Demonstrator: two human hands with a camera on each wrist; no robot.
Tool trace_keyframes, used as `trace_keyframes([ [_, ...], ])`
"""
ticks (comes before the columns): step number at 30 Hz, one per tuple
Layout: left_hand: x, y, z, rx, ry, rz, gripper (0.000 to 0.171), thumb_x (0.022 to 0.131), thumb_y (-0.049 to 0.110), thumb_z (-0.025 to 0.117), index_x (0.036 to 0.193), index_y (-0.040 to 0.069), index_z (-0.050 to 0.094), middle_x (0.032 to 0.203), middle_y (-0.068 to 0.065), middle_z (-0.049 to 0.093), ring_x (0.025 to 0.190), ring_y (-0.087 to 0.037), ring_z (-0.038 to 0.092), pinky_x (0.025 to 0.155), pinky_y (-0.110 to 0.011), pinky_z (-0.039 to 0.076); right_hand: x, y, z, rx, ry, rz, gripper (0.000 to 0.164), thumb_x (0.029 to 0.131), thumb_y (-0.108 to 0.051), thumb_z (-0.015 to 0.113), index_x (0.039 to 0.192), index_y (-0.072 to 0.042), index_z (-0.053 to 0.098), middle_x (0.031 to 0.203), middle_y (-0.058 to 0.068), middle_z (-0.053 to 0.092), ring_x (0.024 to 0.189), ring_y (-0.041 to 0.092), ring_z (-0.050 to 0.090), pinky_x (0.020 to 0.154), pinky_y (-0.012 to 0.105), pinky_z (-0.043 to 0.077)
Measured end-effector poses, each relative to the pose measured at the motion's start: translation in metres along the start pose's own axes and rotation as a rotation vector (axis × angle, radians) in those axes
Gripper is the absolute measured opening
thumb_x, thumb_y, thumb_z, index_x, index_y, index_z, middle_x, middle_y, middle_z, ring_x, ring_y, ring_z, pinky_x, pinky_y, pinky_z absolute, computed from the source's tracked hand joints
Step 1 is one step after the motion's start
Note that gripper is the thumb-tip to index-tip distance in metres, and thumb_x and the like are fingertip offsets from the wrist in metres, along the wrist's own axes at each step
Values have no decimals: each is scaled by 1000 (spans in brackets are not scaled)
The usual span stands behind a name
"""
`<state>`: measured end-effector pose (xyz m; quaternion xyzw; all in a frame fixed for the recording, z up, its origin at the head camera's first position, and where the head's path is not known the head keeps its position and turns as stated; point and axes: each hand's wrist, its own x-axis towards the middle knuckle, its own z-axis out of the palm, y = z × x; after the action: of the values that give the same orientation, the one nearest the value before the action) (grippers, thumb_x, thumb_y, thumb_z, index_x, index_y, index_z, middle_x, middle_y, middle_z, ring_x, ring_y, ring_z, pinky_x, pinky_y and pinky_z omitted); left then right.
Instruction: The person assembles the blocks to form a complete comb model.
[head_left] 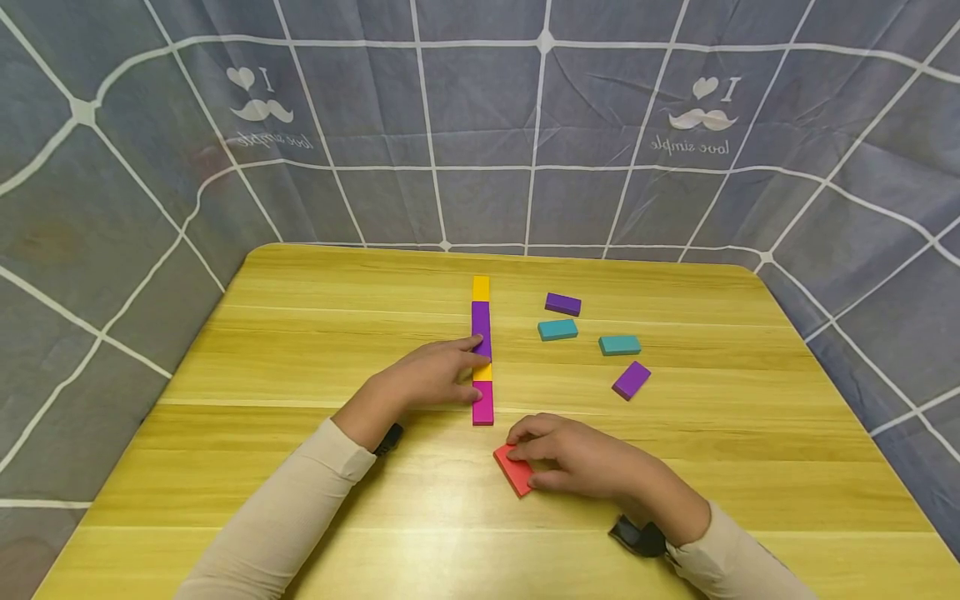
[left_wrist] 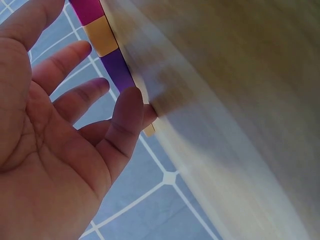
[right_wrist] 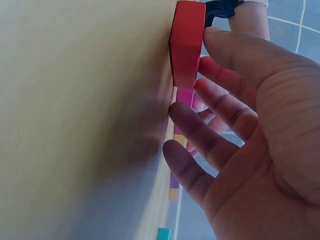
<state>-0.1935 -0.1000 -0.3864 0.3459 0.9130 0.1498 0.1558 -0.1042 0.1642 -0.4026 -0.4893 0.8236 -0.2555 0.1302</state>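
On the wooden counter (head_left: 240, 367) before a grey curtain (head_left: 480, 108), your right hand (head_left: 573, 457) pinches a red block (head_left: 513, 473) while your relaxed left hand (head_left: 431, 375) partly hides the block row (head_left: 482, 322) mid-frame.

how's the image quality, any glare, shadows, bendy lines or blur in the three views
Head view: pale glare on the wooden tabletop near the bottom edge, and white lines of the gray-blue curtain bow towards the sides, like wide-angle distortion; left wrist view: the wood looks hazy and soft, the left hand crisper; right wrist view: a broad, soft-edged shadow beside the right hand, wood grain blurred.
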Motion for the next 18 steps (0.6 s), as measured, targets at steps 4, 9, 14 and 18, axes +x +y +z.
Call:
trace_keyframes([
  [4, 0, 0, 0, 4, 4, 5, 58, 93, 37, 68, 144, 12, 54, 160, -11, 29, 145, -28, 31, 116, -42, 30, 2, 0, 1, -5, 4, -1, 32, 96, -18, 66, 127, -10, 69, 126, -5, 55, 113, 9, 51, 98, 29, 47],
  [9, -1, 0, 0, 4, 5, 8, 58, 93, 36, 68, 144, 12, 55, 160, -12, 29, 145, -29, 31, 116, -42, 29, 4, -1, 2, -7, 3, 10, 32, 97, -20, 66, 127, -11, 68, 127, -5, 55, 114, 9, 51, 98, 29, 47],
  [14, -1, 0, -1, 7, 5, 4, 58, 93, 36, 68, 143, 12, 55, 160, -12, 29, 145, -29, 31, 116, -43, 29, 6, -2, 2, -9, -5, 30, 33, 97, -21, 66, 129, -11, 67, 131, -4, 55, 119, 10, 51, 101, 31, 46],
  [18, -1, 0, 0, 6, 4, 3, 57, 93, 36, 68, 143, 11, 55, 160, -11, 30, 145, -29, 31, 116, -42, 29, 8, -3, 3, -19, 2, 26, 35, 97, -21, 66, 130, -10, 67, 131, -2, 55, 119, 12, 52, 101, 31, 46],
])
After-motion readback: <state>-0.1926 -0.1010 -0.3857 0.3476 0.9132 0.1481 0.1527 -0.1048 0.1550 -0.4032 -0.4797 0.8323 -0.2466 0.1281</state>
